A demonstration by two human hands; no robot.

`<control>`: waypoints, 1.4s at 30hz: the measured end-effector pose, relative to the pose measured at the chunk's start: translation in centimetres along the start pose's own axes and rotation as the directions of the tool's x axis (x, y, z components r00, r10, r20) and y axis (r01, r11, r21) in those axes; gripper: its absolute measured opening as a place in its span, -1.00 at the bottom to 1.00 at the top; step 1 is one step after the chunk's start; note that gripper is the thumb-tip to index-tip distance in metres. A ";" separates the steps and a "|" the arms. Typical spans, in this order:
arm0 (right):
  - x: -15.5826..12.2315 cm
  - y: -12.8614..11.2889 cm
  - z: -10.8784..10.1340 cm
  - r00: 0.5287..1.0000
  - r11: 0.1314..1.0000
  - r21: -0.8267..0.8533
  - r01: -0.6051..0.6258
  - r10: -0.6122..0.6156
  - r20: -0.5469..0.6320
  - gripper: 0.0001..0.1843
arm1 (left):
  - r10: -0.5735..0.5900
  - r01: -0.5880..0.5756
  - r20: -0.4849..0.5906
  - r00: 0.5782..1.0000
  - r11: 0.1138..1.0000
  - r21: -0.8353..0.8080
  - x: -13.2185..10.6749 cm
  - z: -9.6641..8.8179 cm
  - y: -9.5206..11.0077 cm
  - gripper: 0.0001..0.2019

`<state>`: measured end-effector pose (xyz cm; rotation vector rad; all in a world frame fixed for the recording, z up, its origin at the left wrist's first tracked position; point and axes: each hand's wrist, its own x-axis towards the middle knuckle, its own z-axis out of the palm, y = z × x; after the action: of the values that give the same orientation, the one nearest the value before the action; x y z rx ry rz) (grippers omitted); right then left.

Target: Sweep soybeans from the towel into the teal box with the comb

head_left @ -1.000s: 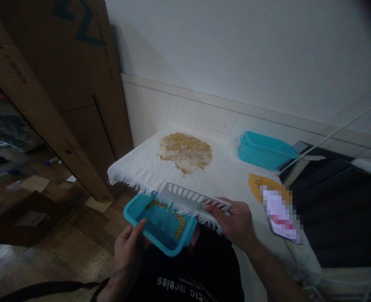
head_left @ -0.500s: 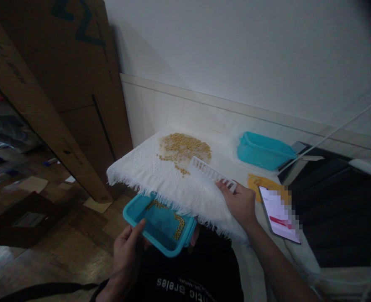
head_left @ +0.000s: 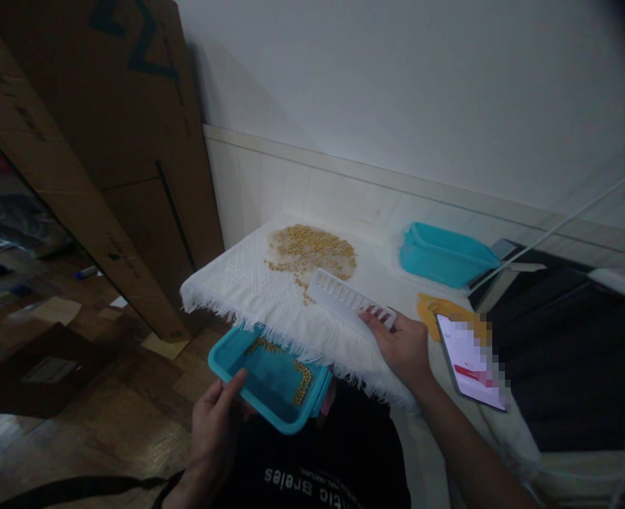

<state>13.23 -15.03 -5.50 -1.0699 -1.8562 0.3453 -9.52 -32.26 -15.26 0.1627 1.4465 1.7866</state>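
**Head view.** Looking down over the near edge of a cloth-covered table. Grips with the left hand the near rim of a teal tub, thumb hooked over the lip and fingers curled beneath. Held low, just under the fringed hem of a white towel, which overhangs and hides the tub's far rim. Inside, along the far and right walls, a thin line of beans.

Pinches with the right hand one end of a slotted white strip, fingers closed on it. Far end angled down to the near edge of the bean pile; contact with the cloth not clear.

Further right on the table, well apart from the pile, a second teal tub. Just beside the right hand, a lit phone lying partly over a flat orange piece. Behind, a white cable slanting down toward the second tub. At left, tall cardboard sheets leaning close by the towel's corner, above a wood floor.

Towel woven, embossed, tufted at the hem. Tubs smooth plastic, rectangular, round-cornered, lipped. Strip flat and rigid, pierced by a row of oblong slots. Beans small, round, matte tan. Cardboard brown and creased; floor dark, glossy planks.
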 end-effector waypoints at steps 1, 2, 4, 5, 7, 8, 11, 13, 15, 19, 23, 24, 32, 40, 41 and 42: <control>0.0 0.0 0.0 1.000 1.000 -0.001 -0.006 0.006 0.005 -0.58 | 0.003 -0.003 0.000 1.000 1.000 -0.001 0.0 0.0 0.0 -0.58; -0.1 -0.1 -0.1 1.000 1.000 -0.003 -0.014 0.014 0.011 -0.57 | 0.006 -0.006 0.000 1.000 1.000 -0.003 0.1 0.0 -0.1 -0.57; -0.2 -0.1 -0.1 0.999 1.000 -0.004 -0.030 0.030 0.023 -0.56 | 0.003 -0.003 0.002 1.000 1.000 -0.015 0.1 0.0 -0.2 -0.57; -0.3 -0.2 -0.2 0.999 0.999 -0.002 -0.039 0.039 0.030 -0.56 | 0.002 -0.002 0.003 1.000 1.000 -0.022 0.1 0.0 -0.2 -0.57; -0.4 -0.3 -0.3 0.998 0.998 0.007 -0.054 0.054 0.043 -0.56 | 0.002 -0.002 0.013 1.000 1.000 -0.029 0.1 -0.1 -0.3 -0.59; -0.4 -0.3 -0.3 0.997 0.998 0.013 -0.061 0.061 0.048 -0.56 | 0.003 -0.002 0.018 1.000 1.000 -0.029 0.1 -0.1 -0.3 -0.59; -0.5 -0.5 -0.4 0.996 0.997 0.026 -0.073 0.071 0.052 -0.56 | 0.005 -0.005 0.025 1.000 1.000 -0.015 0.1 -0.2 -0.3 -0.60; -0.6 -0.6 -0.4 0.996 0.997 0.026 -0.074 0.073 0.054 -0.56 | 0.004 -0.003 0.025 1.000 1.000 -0.007 0.1 -0.2 -0.2 -0.60; -0.7 -0.7 -0.5 0.995 0.997 0.021 -0.075 0.074 0.060 -0.57 | 0.005 -0.005 0.024 1.000 1.000 -0.007 0.0 -0.1 -0.1 -0.59; -1.1 -0.9 -0.8 0.993 0.995 0.006 -0.099 0.099 0.059 -0.59 | 0.015 -0.015 0.014 1.000 1.000 -0.003 -0.1 0.1 0.2 -0.57; -1.4 -1.3 -1.1 0.992 0.993 -0.018 -0.115 0.116 0.058 -0.60 | 0.009 -0.009 0.011 1.000 1.000 0.002 -0.1 0.2 0.2 -0.57; -1.5 -1.4 -1.2 0.992 0.993 -0.019 -0.116 0.117 0.053 -0.61 | 0.007 -0.006 0.018 1.000 1.000 -0.006 -0.1 0.1 0.2 -0.58; -1.6 -1.6 -1.3 0.993 0.994 -0.001 -0.108 0.108 0.046 -0.64 | 0.009 -0.009 0.028 1.000 1.000 -0.016 0.0 0.1 0.0 -0.58; -1.4 -1.9 -0.6 0.993 0.995 0.021 -0.093 0.091 0.074 -0.59 | 0.002 -0.002 0.021 1.000 1.000 0.002 0.0 -0.1 0.0 -0.58; -1.4 -1.9 -0.5 0.993 0.996 0.024 -0.089 0.087 0.077 -0.58 | 0.008 -0.008 0.017 1.000 1.000 0.017 0.0 0.0 0.0 -0.57; -1.4 -1.9 -0.5 0.993 0.996 0.026 -0.084 0.082 0.082 -0.57 | 0.016 -0.017 0.015 1.000 0.999 0.027 0.0 0.0 0.1 -0.56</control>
<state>12.89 -17.27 -4.88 -1.1297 -1.8754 0.4701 -9.55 -32.23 -15.19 0.2017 1.4634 1.7763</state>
